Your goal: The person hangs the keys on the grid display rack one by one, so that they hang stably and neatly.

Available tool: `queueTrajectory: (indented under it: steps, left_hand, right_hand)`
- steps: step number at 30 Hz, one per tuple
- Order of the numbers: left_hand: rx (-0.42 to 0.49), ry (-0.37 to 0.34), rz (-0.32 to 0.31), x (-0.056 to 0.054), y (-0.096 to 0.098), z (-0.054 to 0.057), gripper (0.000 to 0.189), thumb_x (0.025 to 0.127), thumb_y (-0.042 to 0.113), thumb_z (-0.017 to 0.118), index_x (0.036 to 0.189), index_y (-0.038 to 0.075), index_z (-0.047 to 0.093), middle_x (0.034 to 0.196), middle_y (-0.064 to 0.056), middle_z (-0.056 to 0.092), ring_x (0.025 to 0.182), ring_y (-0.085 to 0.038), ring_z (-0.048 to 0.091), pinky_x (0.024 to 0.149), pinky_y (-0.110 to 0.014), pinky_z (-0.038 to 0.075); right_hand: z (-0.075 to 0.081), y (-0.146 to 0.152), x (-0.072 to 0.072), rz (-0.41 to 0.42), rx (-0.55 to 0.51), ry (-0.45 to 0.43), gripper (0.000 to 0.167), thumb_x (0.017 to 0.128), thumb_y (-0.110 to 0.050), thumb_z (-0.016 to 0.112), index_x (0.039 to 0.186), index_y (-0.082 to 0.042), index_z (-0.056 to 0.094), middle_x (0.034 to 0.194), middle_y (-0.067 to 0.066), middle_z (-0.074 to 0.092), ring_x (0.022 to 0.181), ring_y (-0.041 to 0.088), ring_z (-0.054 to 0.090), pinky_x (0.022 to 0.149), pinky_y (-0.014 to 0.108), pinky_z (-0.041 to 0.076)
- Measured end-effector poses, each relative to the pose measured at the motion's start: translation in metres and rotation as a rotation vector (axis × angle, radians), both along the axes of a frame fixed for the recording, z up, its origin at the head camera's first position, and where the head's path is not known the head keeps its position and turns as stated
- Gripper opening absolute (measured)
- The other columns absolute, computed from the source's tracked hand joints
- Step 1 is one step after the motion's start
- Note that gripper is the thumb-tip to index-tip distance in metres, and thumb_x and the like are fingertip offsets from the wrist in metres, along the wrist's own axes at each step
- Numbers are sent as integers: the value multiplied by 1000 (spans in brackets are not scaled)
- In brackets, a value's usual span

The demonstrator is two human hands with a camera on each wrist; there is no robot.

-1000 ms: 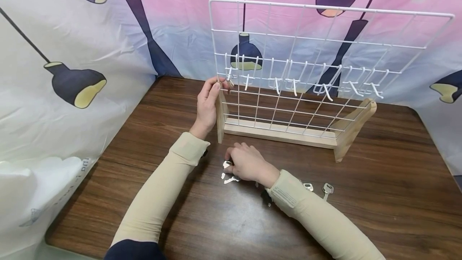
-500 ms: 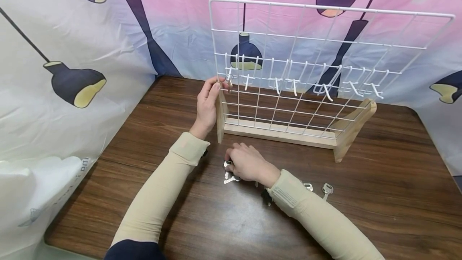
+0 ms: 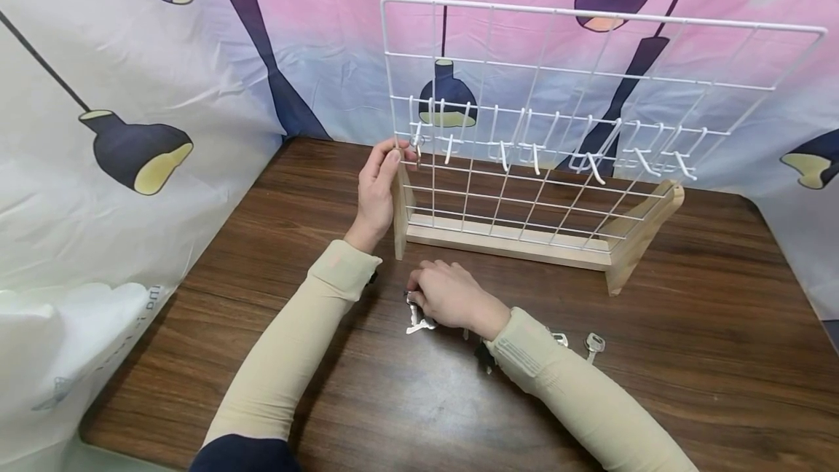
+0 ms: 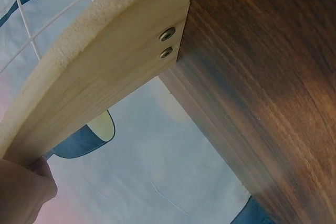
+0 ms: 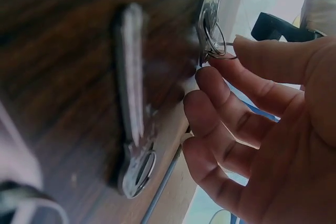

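My left hand grips the top of the wooden left side support of a white wire grid rack. Beside its fingertips, a key hangs by a ring from the leftmost white hook. In front of the rack, my right hand is low over the table. Its thumb and index finger pinch the ring of a key; the other fingers are bent. Another key lies on the table near this hand, and a key shows beside the fingertips in the head view.
More keys lie to the right, one key in full view and another key partly behind the right sleeve. Several white hooks line the grid. The brown table is bounded by printed cloth behind and left.
The key at my right fingertips has tilted and shows less of its bright face. The key on the hook has swung slightly. Both hands stay almost where they were.
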State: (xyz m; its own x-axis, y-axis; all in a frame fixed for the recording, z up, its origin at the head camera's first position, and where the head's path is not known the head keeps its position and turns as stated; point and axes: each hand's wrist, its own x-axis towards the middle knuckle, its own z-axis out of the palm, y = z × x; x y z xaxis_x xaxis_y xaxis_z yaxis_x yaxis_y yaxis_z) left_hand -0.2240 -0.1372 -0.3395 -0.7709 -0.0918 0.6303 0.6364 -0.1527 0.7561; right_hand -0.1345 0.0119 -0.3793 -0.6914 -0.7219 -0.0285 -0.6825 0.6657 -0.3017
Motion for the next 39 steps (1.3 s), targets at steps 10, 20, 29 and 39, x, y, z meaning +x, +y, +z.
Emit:
queueTrajectory:
  steps: [10,20,29,39]
  left_hand:
    - [18,31,-3,-2,-1,-3,29,103,7,40,113,-19,48,96,-4,63,91,-42,55,87,-55,48]
    - [19,38,-13,0,0,-2,32,103,8,39,114,-22,46,99,-35,53,90,-30,59,87,-56,48]
    - [10,45,-6,-2,0,-3,31,103,7,39,114,-21,46,96,-7,62,89,-49,54,86,-53,50]
    - [12,54,-8,-2,0,-3,32,103,6,39,114,-23,45,95,-2,63,88,-24,61,85,-60,47]
  right_hand:
    - [-1,1,-2,5,10,16,5,89,-20,68,92,-17,69,93,-4,61,87,16,58,73,35,50]
    - [-1,3,-1,-6,3,63,6,85,-15,67,82,-19,67,86,-6,59,79,17,56,66,34,46]
    - [-1,2,-1,-5,-41,28,7,86,-13,63,84,-19,66,87,-7,58,80,14,54,66,31,47]
    - [-1,2,-3,11,-101,37,4,85,-14,63,88,-16,63,86,-6,58,81,13,55,65,28,48]
